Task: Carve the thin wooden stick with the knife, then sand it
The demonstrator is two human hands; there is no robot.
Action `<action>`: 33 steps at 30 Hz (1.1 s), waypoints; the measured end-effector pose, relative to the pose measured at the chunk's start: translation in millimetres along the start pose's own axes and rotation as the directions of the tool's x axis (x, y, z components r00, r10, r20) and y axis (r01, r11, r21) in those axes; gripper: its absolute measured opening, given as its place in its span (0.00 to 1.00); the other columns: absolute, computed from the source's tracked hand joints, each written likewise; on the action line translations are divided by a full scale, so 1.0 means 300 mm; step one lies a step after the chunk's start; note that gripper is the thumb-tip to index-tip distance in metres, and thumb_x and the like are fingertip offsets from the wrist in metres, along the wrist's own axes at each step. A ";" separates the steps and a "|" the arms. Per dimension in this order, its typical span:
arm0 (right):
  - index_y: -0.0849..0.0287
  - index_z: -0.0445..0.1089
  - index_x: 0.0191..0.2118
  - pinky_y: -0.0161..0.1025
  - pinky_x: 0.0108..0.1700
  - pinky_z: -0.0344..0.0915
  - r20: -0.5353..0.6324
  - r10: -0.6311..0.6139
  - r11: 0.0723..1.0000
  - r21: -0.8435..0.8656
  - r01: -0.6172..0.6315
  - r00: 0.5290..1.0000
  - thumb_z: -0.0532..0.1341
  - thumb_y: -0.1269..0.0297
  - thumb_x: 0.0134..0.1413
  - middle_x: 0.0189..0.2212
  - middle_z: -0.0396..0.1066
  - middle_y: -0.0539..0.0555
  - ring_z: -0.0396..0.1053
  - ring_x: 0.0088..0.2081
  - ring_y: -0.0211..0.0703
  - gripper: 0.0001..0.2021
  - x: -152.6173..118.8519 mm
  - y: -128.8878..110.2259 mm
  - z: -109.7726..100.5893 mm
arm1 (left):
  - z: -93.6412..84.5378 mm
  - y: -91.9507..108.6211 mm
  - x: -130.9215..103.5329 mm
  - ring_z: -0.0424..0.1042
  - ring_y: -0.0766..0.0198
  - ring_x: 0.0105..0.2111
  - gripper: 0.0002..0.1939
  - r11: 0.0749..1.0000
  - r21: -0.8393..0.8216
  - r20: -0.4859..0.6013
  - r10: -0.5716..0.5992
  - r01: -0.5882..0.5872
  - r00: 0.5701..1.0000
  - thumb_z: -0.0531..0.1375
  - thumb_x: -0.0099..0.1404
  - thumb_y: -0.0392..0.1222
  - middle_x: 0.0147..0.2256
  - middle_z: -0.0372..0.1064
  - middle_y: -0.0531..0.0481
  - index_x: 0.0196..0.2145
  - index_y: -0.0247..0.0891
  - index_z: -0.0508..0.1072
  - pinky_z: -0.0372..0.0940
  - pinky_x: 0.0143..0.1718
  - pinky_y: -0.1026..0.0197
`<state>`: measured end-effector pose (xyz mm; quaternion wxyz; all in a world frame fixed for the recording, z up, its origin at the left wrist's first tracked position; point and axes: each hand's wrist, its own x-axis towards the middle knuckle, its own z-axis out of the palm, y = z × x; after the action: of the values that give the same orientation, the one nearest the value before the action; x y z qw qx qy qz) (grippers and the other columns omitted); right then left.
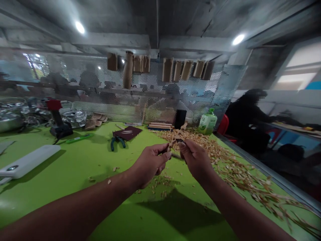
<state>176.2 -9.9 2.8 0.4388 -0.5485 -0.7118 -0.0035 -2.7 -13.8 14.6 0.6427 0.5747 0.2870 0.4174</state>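
Observation:
My left hand (pixel 151 162) is closed around a small carved piece of pale wood (pixel 171 146), which sticks out of the fingers toward the back of the table. My right hand (pixel 197 155) grips a short dark tool (pixel 179 140) that looks like a carving knife. Its dark part lies against the wood, just ahead of the right thumb; most of the handle is hidden in the fist. Both hands are close together above the green table (pixel 82 187). Small wood chips (pixel 163 193) are scattered below them, and one chip rests on my left forearm.
Wood shavings (pixel 225 160) cover the right side. Pliers (pixel 117 142) lie by dark sandpaper (pixel 129 133). To the left are a white bar-shaped object (pixel 32 160), a green pen-like tool (pixel 79 138) and a cordless drill (pixel 59 117). A green bottle (pixel 208 122) stands behind. A person (pixel 247 117) sits right.

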 end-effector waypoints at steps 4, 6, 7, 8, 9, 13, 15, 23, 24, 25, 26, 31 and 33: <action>0.55 0.56 0.24 0.35 0.26 0.51 0.000 -0.004 1.000 0.001 0.004 1.000 0.48 0.48 0.63 0.18 0.60 0.47 0.58 0.22 0.37 0.21 -0.001 -0.004 -0.002 | -0.002 -0.008 0.002 0.47 0.78 0.15 0.18 1.000 -0.017 0.004 -0.009 0.009 1.000 0.61 0.61 0.41 0.23 0.55 0.58 0.49 0.34 0.71 0.42 0.16 0.69; 0.55 0.56 0.23 0.35 0.26 0.50 0.002 0.001 1.000 -0.013 -0.001 1.000 0.48 0.47 0.63 0.18 0.60 0.47 0.58 0.22 0.37 0.21 -0.001 -0.007 -0.003 | -0.003 -0.010 0.002 0.47 0.78 0.16 0.18 1.000 -0.016 0.006 -0.011 0.011 1.000 0.61 0.61 0.41 0.24 0.55 0.58 0.49 0.35 0.71 0.42 0.16 0.69; 0.55 0.56 0.23 0.35 0.26 0.50 0.006 0.004 1.000 -0.023 -0.004 1.000 0.48 0.47 0.63 0.18 0.60 0.47 0.58 0.22 0.38 0.21 -0.001 -0.008 -0.002 | -0.002 -0.009 0.001 0.47 0.78 0.16 0.17 1.000 -0.013 0.008 -0.010 0.011 1.000 0.61 0.61 0.41 0.24 0.56 0.58 0.48 0.36 0.72 0.42 0.16 0.70; 0.55 0.56 0.24 0.35 0.27 0.50 0.012 0.005 0.999 -0.032 -0.004 1.000 0.48 0.47 0.63 0.18 0.60 0.47 0.58 0.22 0.38 0.21 -0.001 -0.009 -0.002 | -0.001 -0.007 0.000 0.47 0.78 0.16 0.17 1.000 -0.009 0.009 -0.012 0.012 1.000 0.61 0.61 0.41 0.24 0.56 0.58 0.48 0.36 0.72 0.43 0.16 0.70; 0.55 0.56 0.24 0.35 0.27 0.50 0.017 0.004 0.999 -0.041 -0.003 1.000 0.48 0.47 0.63 0.18 0.60 0.48 0.59 0.22 0.39 0.21 -0.001 -0.009 -0.001 | 0.000 -0.005 -0.003 0.47 0.78 0.16 0.16 1.000 -0.007 0.007 -0.015 0.016 1.000 0.61 0.61 0.41 0.24 0.56 0.58 0.48 0.36 0.72 0.43 0.16 0.70; 0.55 0.57 0.25 0.35 0.27 0.50 0.011 -0.002 0.997 -0.080 0.003 1.000 0.47 0.49 0.63 0.19 0.61 0.48 0.59 0.23 0.39 0.19 -0.003 -0.009 0.001 | 0.010 0.007 -0.012 0.47 0.78 0.15 0.13 1.000 0.011 -0.008 -0.025 0.025 1.000 0.60 0.62 0.40 0.25 0.57 0.58 0.45 0.36 0.72 0.43 0.16 0.70; 0.55 0.56 0.25 0.35 0.27 0.49 0.016 -0.006 0.997 -0.082 0.007 1.000 0.47 0.49 0.63 0.19 0.60 0.48 0.59 0.22 0.39 0.19 -0.005 -0.012 0.001 | 0.014 0.010 -0.014 0.46 0.78 0.15 0.12 0.999 0.029 -0.005 -0.016 0.016 1.000 0.59 0.62 0.40 0.24 0.56 0.59 0.44 0.36 0.72 0.43 0.16 0.70; 0.55 0.56 0.23 0.35 0.25 0.49 0.132 0.018 0.999 -0.033 -0.014 0.991 0.48 0.50 0.63 0.18 0.59 0.47 0.58 0.21 0.38 0.20 -0.005 -0.020 0.005 | 0.005 -0.005 -0.007 0.45 0.78 0.15 0.15 0.999 0.032 0.018 0.005 -0.005 1.000 0.59 0.63 0.41 0.24 0.55 0.59 0.47 0.37 0.72 0.42 0.15 0.70; 0.55 0.56 0.23 0.35 0.25 0.50 0.139 0.021 1.000 -0.024 -0.018 0.990 0.48 0.49 0.63 0.17 0.59 0.47 0.58 0.21 0.38 0.20 -0.006 -0.020 0.006 | 0.003 -0.006 -0.006 0.46 0.79 0.15 0.15 0.999 0.030 0.022 0.013 -0.014 1.000 0.60 0.62 0.41 0.25 0.56 0.58 0.47 0.37 0.72 0.42 0.15 0.70; 0.55 0.57 0.23 0.35 0.25 0.50 0.130 0.023 1.000 -0.016 -0.021 0.991 0.48 0.49 0.63 0.17 0.59 0.47 0.58 0.21 0.38 0.20 -0.007 -0.019 0.007 | 0.002 -0.006 -0.004 0.46 0.79 0.15 0.16 0.999 0.027 0.024 0.017 -0.018 1.000 0.60 0.62 0.41 0.26 0.57 0.58 0.48 0.37 0.72 0.43 0.15 0.70; 0.55 0.57 0.23 0.35 0.25 0.50 0.109 0.023 1.000 -0.009 -0.022 0.994 0.48 0.48 0.63 0.17 0.59 0.47 0.58 0.21 0.38 0.21 -0.007 -0.018 0.007 | 0.002 -0.006 -0.003 0.46 0.79 0.15 0.16 1.000 0.023 0.021 0.017 -0.017 1.000 0.60 0.62 0.41 0.26 0.57 0.57 0.48 0.36 0.72 0.43 0.15 0.70; 0.55 0.57 0.24 0.35 0.26 0.50 -0.004 0.028 1.000 -0.003 -0.028 1.000 0.47 0.46 0.63 0.19 0.61 0.48 0.58 0.22 0.38 0.22 -0.002 -0.006 0.003 | 0.005 0.004 -0.004 0.47 0.79 0.15 0.15 1.000 -0.004 0.013 -0.009 0.009 1.000 0.60 0.62 0.40 0.27 0.59 0.57 0.46 0.36 0.72 0.43 0.15 0.70; 0.55 0.57 0.24 0.35 0.25 0.50 0.000 0.039 0.999 -0.005 -0.039 0.999 0.47 0.46 0.63 0.19 0.61 0.48 0.58 0.21 0.38 0.22 0.001 -0.002 0.000 | 0.005 0.007 -0.006 0.48 0.80 0.15 0.14 1.000 -0.006 0.018 -0.012 0.012 1.000 0.60 0.62 0.39 0.27 0.60 0.56 0.45 0.35 0.72 0.43 0.15 0.70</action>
<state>175.6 -9.9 3.4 0.4373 -0.5634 -0.7009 0.0032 -2.6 -16.1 16.8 0.6494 0.5747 0.2835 0.4093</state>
